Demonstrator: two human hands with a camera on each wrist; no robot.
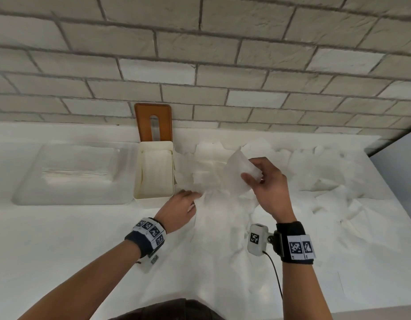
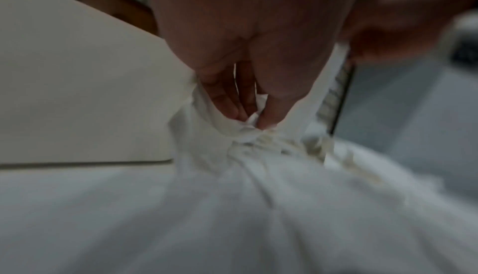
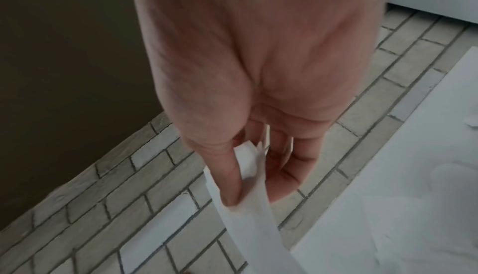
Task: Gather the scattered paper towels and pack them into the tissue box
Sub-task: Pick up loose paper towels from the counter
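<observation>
- The right hand [image 1: 268,188] was raised above the counter [image 1: 61,250], thumb and fingers pinching one paper towel [image 1: 238,172].
- The left hand [image 1: 179,210] lay low, its fingertips [image 2: 227,108] pinching a bunched towel [image 2: 248,133] in the scattered paper towels [image 1: 315,181].
- The open tissue box [image 1: 154,196] stood just left of that hand, its brown lid [image 1: 143,121] leaning on the brick wall [image 1: 223,54].

White paper towels [image 1: 319,172] on a white bench [image 1: 68,241]. The tissue box [image 1: 153,195] is cream, its lid [image 1: 143,122] orange-brown. Pale grey brick wall [image 1: 223,54] with darker mortar lines. Black wristbands [image 1: 289,229] carry black-and-white square-patterned tags [image 1: 300,247].
</observation>
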